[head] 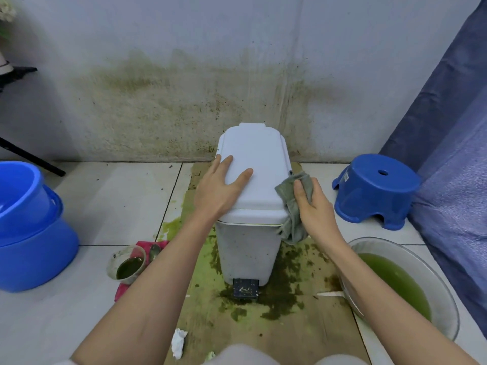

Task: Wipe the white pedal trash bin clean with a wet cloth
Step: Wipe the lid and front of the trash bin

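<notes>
Head camera looks down on the white pedal trash bin (250, 241), which stands upright on a stained sheet of cardboard (290, 312) on the tiled floor (118, 201), close to the wall (184, 75). Its lid (253, 154) is closed and its dark pedal (245, 287) sticks out at the bottom front, spattered with green. The two hands are apart, one on each side of the bin's top. The left hand (218, 188) lies flat and spread on the left part of the lid, fingers open, gripping nothing. The right hand (313, 206) is closed on a grey-green cloth (292, 209) and presses it against the lid's right edge; the cloth's loose end hangs down along the bin's right side. Green and dark stains cover the cardboard around the bin's base. Just left of the bin, a small cup (126, 264) of dark green liquid sits on a pink rag (147, 246). At the near right, a clear basin (411, 285) holds cloudy green water. A blue stool (374, 191) stands to the right of the bin, in front of a blue curtain (448, 127). Blue buckets (29, 227) stand well apart at the left. A crumpled white tissue (179, 342) lies on the near edge of the cardboard. Greenish marks streak the wall behind the bin.
</notes>
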{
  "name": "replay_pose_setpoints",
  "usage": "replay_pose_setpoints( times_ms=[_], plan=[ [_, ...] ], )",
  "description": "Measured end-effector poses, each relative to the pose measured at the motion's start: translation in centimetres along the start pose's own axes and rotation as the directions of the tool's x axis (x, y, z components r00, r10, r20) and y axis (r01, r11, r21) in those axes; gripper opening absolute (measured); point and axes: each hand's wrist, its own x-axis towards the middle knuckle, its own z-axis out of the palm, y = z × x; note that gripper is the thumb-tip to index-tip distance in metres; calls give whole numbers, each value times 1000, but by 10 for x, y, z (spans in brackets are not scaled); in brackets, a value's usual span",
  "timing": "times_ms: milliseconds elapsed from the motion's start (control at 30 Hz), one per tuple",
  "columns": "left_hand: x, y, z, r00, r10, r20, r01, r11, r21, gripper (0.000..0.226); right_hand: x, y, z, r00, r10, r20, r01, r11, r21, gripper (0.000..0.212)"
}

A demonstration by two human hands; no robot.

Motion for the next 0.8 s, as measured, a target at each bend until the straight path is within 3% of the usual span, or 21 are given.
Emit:
replay_pose_setpoints(
  times_ms=[167, 333, 400, 467, 533, 600, 700, 800],
  plan=[
    [0, -3, 3, 1000, 12, -29, -12, 1000, -13, 69, -55, 6, -4, 997, -67, 37, 66, 998, 14, 19],
    [4, -9, 3, 1000, 25, 15, -24, 997, -75, 68, -77, 14, 11, 979, -200, 44, 205, 946, -250, 44],
    [5, -10, 3, 999, 35, 19, -32, 992, -119, 67, -76, 11, 25, 927, -361, 100, 372, 855, -360, 45],
    [6, -10, 3, 999, 32, 22, -28, 991, -132, 67, -72, 14, 42, 827, -518, 219, 550, 664, -506, 46],
    [5, -11, 2, 999, 36, 29, -33, 992, -122, 65, -71, 21, 52, 800, -540, 262, 578, 573, -581, 54],
    [5, -12, 2, 999, 42, 15, -40, 991, -127, 60, -74, 36, 49, 834, -518, 189, 524, 639, -564, 65],
    [5, -12, 2, 999, 38, -12, -39, 988, -147, 58, -86, 40, 37, 970, -241, -4, 233, 941, -244, 49],
    [5, -12, 2, 1000, 23, -13, -25, 988, -149, 65, -80, 27, 38, 999, -32, -32, 34, 998, 47, 40]
  ],
)
